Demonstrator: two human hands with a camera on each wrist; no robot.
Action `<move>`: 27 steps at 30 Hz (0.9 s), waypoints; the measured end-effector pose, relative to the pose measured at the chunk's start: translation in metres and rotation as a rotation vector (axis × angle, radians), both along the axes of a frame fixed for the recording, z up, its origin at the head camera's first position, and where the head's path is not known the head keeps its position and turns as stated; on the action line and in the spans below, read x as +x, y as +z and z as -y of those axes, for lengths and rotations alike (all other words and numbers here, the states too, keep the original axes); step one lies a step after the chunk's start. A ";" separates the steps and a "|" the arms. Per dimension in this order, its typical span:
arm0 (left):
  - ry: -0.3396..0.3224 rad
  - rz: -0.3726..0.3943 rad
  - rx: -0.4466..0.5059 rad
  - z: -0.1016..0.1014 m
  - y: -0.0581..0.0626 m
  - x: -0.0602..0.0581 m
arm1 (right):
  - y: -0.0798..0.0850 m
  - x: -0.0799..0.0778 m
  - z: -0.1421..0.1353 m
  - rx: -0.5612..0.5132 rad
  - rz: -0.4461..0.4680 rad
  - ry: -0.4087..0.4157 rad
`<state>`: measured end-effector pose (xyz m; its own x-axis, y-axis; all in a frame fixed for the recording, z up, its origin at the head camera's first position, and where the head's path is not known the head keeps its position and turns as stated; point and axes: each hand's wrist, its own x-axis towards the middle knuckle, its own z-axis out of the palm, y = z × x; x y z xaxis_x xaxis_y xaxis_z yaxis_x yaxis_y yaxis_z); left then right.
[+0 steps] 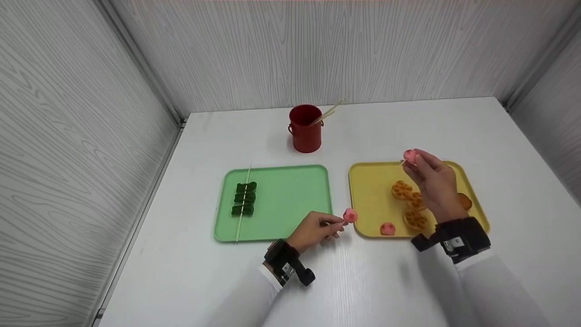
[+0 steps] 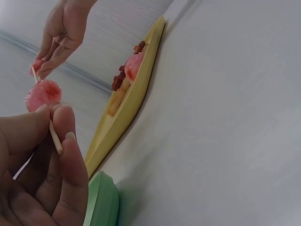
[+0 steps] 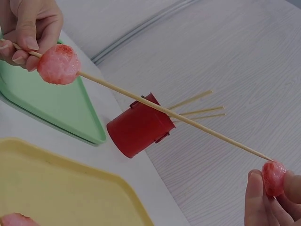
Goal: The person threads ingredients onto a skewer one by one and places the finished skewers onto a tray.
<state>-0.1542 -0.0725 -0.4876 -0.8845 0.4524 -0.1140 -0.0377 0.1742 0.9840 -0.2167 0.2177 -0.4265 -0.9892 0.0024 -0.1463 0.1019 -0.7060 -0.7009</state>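
My left hand (image 1: 315,231) pinches a thin wooden skewer (image 3: 221,136) near one end, between thumb and fingers. Just beyond those fingers, a glossy pink ball (image 3: 59,64) with reddish patches is threaded on the stick. Higher up and to the right, my right hand (image 1: 435,181) holds a second pink ball (image 3: 274,178) between its fingertips, over the yellow tray (image 1: 370,175). The skewer's far tip meets this second ball; how deep it goes in cannot be made out. Another pink ball (image 1: 387,228) lies at the yellow tray's near edge.
Several orange wheel-shaped pieces (image 1: 402,190) and a brown round piece (image 1: 464,201) share the yellow tray. On the green tray (image 1: 290,200) lies a skewer of dark green pieces (image 1: 244,198). A red bucket (image 1: 306,136) holding several skewers stands behind, near the back wall.
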 end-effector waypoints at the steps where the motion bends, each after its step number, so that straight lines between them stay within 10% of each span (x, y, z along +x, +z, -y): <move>1: 0.002 -0.005 0.002 0.000 0.003 0.001 | 0.000 0.000 0.000 0.006 -0.003 -0.001; 15: 0.013 0.009 -0.026 -0.003 -0.013 -0.005 | -0.006 0.000 0.004 0.331 -0.083 -0.071; 27: 0.028 0.024 -0.004 -0.002 -0.022 -0.011 | -0.016 0.002 0.011 0.311 -0.048 0.012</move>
